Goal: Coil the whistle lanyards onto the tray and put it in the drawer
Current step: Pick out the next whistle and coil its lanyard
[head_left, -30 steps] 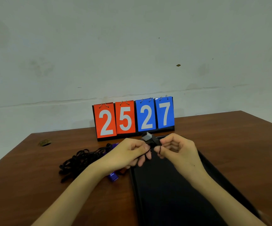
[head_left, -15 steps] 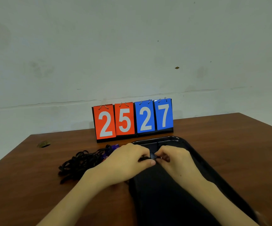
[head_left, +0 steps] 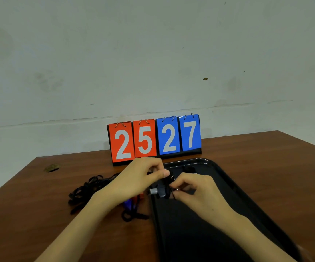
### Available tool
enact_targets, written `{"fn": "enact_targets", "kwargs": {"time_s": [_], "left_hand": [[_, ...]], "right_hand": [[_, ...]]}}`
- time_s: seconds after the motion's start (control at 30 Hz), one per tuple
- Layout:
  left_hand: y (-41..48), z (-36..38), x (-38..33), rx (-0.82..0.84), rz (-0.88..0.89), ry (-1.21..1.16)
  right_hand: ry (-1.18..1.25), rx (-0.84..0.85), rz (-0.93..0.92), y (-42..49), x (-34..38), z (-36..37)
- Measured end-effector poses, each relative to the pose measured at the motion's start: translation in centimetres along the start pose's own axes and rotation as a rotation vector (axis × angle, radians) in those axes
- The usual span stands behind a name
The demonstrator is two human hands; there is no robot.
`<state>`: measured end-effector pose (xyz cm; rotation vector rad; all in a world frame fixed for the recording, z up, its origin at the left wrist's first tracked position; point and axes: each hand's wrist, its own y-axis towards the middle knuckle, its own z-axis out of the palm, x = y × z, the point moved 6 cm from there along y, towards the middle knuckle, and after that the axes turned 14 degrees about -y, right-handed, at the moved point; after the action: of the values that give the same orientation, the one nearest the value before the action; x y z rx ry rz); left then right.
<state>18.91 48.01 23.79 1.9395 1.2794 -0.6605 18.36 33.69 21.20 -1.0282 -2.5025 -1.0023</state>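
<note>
Head view: both hands are held over the near-left part of the black tray [head_left: 221,168], which lies on the brown tabletop [head_left: 266,159] right of centre. The left hand [head_left: 140,179] is curled, thumb forward, with its fingers [head_left: 163,173] pinched on a black lanyard [head_left: 169,179]. The right hand [head_left: 196,192] is curled as well, its fingers [head_left: 177,186] closed on the same cord just beside a small metal ring; the exact contact is hidden. A grey-and-black whistle [head_left: 157,191] is seen just under the two hands, at the tray's left edge; whether it is resting on the tray or hanging cannot be told. A small dark bundle [head_left: 189,169] is lying at the tray's far end, too dim to identify. Left of the tray, a tangled pile of black lanyards [head_left: 88,188] is spread on the tabletop, with a blue whistle [head_left: 128,204] and a red piece [head_left: 140,196] partly covered by the left wrist. A flip scoreboard [head_left: 154,138] reading 2527 is stood behind the tray, against the wall.
</note>
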Motion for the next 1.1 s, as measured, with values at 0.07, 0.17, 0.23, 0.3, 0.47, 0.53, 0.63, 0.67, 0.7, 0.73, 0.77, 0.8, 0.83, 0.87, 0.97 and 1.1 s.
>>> {"fn": "enact_targets", "kwargs": {"time_s": [0.07, 0.17, 0.23, 0.3, 0.47, 0.53, 0.63, 0.67, 0.7, 0.73, 0.77, 0.8, 0.83, 0.87, 0.97, 1.1], "left_hand": [[0.1, 0.4, 0.2, 0.008, -0.019, -0.078], [0.4, 0.6, 0.5, -0.017, -0.052, -0.185], [0.3, 0.9, 0.6, -0.001, -0.102, -0.246], [0.1, 1.7, 0.4, 0.013, -0.130, -0.318], [0.0, 2.8, 0.1, -0.040, -0.146, -0.319], [-0.1, 3.0, -0.1, -0.027, -0.152, -0.294], [-0.4, 3.6, -0.7, 0.049, -0.124, -0.112], [-0.5, 3.8, -0.8, 0.067, -0.105, -0.044], [-0.6, 3.9, -1.1, 0.071, -0.084, 0.008], [-0.7, 3.8, -1.4, 0.061, -0.066, 0.041], [-0.8, 3.7, -1.7, 0.043, -0.053, 0.067], [-0.8, 3.4, -2.1, 0.017, -0.040, 0.097], [-0.9, 3.0, -2.5, -0.016, -0.023, 0.136], [-0.9, 2.6, -2.8, -0.048, -0.007, 0.174], [-1.1, 1.7, -3.3, -0.045, 0.022, 0.233], [-0.9, 1.3, -2.7, 0.025, 0.000, 0.217]], "right_hand": [[0.066, -0.048, 0.041, -0.1, 0.0, -0.6], [0.166, -0.094, 0.105, -0.2, -0.2, -0.9], [0.249, -0.142, 0.159, -0.1, -0.6, -1.3], [0.312, -0.208, 0.205, -0.1, -1.0, -1.9], [0.326, -0.412, 0.373, -0.2, -3.1, -3.3], [0.291, -0.443, 0.424, -0.2, -4.0, -3.5], [0.220, -0.454, 0.443, -0.2, -4.7, -3.4], [0.192, -0.451, 0.446, -0.2, -4.8, -3.3], [0.146, -0.441, 0.445, -0.2, -5.0, -3.2], [0.083, -0.421, 0.433, -0.2, -5.0, -3.1], [0.015, -0.398, 0.408, -0.1, -4.9, -2.9], [-0.052, -0.374, 0.369, 0.0, -4.7, -2.6], [-0.121, -0.348, 0.317, 0.0, -4.5, -2.4], [-0.188, -0.314, 0.258, 0.1, -4.1, -2.1], [-0.279, -0.175, 0.131, 0.3, -3.3, -1.0], [-0.234, 0.020, 0.047, 0.3, -2.1, 0.2]]}}
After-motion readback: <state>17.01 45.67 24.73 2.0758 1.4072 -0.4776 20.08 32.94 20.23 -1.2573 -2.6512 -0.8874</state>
